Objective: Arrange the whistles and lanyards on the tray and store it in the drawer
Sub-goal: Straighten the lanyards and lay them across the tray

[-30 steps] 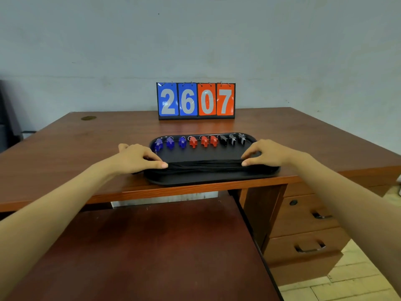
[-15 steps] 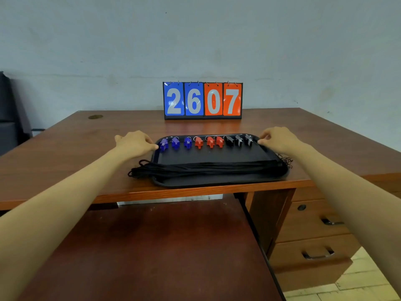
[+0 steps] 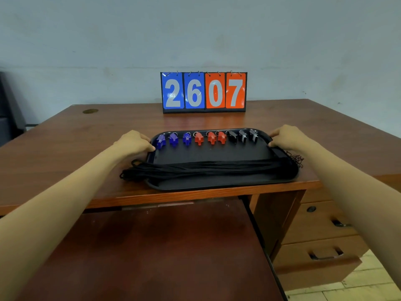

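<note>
On the brown wooden counter (image 3: 65, 148), a black plastic tray (image 3: 217, 186) held 9 blue, red and black whistles (image 3: 211, 138) and bundled black lanyards (image 3: 206, 168); left hand (image 3: 134, 141) and right hand (image 3: 286, 136) gripped its rim.

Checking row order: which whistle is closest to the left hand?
The leftmost blue whistle, ending the row beside the left hand; the rest lie further right.

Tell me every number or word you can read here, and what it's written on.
"26": white digits on the two blue cards of the flip scoreboard.
"07": white digits on its two orange cards.
On the whistles, tray and drawers: no lettering I can make out.
</note>
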### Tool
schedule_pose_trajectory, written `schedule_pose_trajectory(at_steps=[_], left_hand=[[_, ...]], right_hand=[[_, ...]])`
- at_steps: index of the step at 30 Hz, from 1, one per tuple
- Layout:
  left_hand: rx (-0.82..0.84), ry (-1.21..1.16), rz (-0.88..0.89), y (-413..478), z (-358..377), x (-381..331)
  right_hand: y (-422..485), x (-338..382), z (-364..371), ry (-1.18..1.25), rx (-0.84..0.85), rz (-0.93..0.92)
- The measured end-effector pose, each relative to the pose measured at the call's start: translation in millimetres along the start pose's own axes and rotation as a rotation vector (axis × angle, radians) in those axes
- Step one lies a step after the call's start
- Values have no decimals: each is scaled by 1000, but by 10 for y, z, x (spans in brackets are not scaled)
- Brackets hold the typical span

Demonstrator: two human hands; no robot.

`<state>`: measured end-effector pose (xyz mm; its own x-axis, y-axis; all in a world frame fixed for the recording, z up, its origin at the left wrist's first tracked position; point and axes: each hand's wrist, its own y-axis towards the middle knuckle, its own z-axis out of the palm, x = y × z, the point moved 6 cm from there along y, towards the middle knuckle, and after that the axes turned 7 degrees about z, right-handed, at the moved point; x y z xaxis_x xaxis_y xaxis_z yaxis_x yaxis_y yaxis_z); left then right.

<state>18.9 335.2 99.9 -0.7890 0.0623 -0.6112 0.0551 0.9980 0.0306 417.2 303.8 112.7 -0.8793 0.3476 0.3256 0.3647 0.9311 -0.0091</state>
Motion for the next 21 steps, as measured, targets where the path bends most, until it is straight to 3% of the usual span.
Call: schedule_pose_trajectory(at_steps=[14,21], left_hand=[[10,-166,38,-141,2,-209],[-80,-221,93,-344,-333,-392]], right_hand=[[-142,-97,-89,229,17,40],[-419,-84,-471,343,-46,41]])
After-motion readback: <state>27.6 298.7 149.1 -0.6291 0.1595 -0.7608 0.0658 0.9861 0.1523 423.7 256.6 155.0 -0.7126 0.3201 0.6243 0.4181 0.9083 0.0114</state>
